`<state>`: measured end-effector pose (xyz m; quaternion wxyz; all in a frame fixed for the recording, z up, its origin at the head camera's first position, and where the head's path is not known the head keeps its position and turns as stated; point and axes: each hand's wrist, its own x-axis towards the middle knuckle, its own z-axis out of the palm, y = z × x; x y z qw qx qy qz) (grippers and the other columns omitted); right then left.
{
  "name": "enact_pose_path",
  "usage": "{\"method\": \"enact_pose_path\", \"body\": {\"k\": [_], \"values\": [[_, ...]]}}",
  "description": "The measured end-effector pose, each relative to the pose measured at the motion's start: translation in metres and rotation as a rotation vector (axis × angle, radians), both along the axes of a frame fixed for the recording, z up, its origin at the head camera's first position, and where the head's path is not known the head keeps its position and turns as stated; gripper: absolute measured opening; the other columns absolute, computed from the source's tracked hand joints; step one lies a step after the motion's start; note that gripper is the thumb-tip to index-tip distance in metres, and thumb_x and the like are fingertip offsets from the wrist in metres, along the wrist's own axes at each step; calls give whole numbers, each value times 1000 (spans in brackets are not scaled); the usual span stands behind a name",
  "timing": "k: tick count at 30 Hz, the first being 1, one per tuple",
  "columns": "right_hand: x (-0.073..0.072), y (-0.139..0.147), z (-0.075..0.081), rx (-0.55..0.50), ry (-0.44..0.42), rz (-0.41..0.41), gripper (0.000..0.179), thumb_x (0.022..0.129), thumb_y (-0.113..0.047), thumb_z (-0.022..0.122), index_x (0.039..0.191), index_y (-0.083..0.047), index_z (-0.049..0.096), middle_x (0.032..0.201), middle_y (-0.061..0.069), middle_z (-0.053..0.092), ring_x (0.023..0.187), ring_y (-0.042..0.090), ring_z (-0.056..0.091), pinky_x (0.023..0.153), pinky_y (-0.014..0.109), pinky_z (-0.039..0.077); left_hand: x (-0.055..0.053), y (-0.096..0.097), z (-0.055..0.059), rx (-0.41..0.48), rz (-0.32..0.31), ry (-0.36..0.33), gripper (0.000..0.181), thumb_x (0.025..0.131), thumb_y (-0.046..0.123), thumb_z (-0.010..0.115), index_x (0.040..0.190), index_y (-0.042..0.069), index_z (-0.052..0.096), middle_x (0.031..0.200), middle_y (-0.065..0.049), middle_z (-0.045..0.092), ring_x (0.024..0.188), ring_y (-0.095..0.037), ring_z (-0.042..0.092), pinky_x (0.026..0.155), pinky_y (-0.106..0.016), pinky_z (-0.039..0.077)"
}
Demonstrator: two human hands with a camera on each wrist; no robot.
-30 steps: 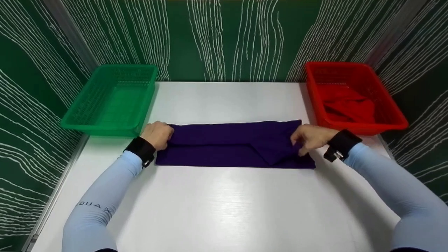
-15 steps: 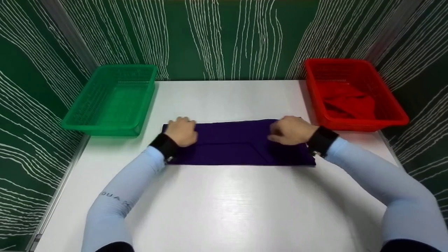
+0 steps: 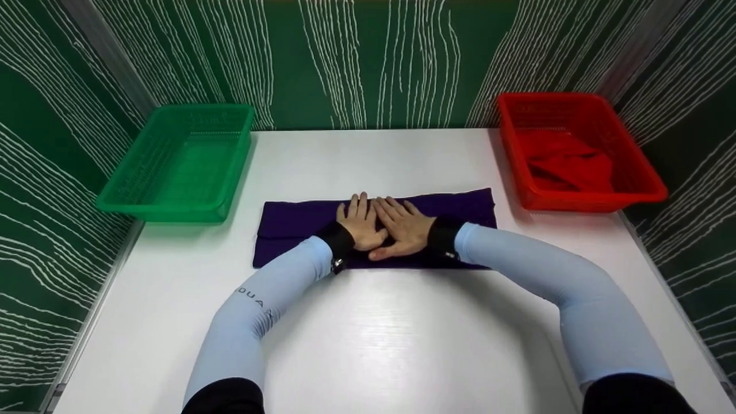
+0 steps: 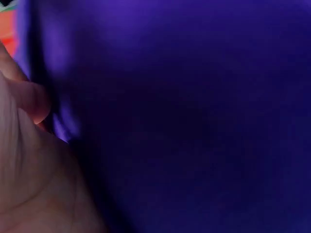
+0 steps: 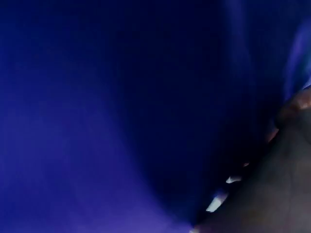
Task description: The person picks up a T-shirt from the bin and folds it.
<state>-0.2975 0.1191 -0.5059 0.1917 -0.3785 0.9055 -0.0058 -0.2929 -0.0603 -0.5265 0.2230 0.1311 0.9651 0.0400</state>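
A dark purple folded cloth point(image 3: 293, 224) lies as a long flat strip across the table. My left hand point(image 3: 361, 223) rests palm down on its middle with the fingers spread. Beside it, my right hand point(image 3: 405, 227) lies flat on the cloth too, its fingertips meeting the left fingers. Purple fabric point(image 4: 184, 107) fills most of the left wrist view, with part of the left palm point(image 4: 43, 179) at the edge. The right wrist view is dark and blurred, showing the fabric point(image 5: 73, 145) and a bit of the right hand point(image 5: 272, 179).
A green basket point(image 3: 221, 201) stands at the back left of the white table point(image 3: 368, 328). At the back right is a red basket point(image 3: 581, 201) with red cloth point(image 3: 575, 164) in it. Green walls with white lines point(image 3: 374, 63) enclose the back and sides.
Both hands have moved inward from the ends of the purple cloth to its middle. Their fingers have straightened and lie flat. The right hand has let go of the cloth's right end.
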Motion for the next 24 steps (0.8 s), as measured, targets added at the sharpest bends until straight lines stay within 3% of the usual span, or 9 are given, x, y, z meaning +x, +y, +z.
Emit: {"method": "enact_pose_path", "body": {"k": [4,8,14,18,24], "values": [[0,3,-12,-19,-3,-24,136,86,-103,29,173,-6,-11,183,14,-12,171,36,-9,135,65,4,-7,-4,-12,17,4,-23,89,110,70,25,175,21,-11,180,-12,-26,168,-33,-22,136,-60,-6],[-6,14,-23,-64,-43,-57,127,92,-99,24,174,-7,-5,184,12,-10,171,34,-10,136,63,1,-10,-15,-12,64,30,-68,84,111,67,22,174,24,-14,178,-11,-32,166,-31,-28,135,-57,-13],[-12,47,-31,-124,-65,-132,107,103,-86,19,175,-9,-2,184,11,-11,170,35,-12,136,61,-5,-10,-52,-14,91,124,-78,91,111,68,24,172,17,-19,176,-14,-35,165,-31,-31,134,-57,-16],[-11,78,-31,-147,-39,-176,105,105,-80,34,175,-10,-2,184,13,-13,170,39,-13,135,65,-4,-7,-87,-12,120,208,-78,107,105,80,29,172,12,-20,174,-19,-36,164,-36,-33,133,-62,-15],[-4,117,-18,-91,-15,-235,132,91,-83,63,174,-5,-4,182,23,-13,167,50,-10,131,74,1,-4,-127,-13,100,331,-57,147,79,105,41,169,9,-26,170,-27,-40,162,-45,-34,128,-74,-14]]}}
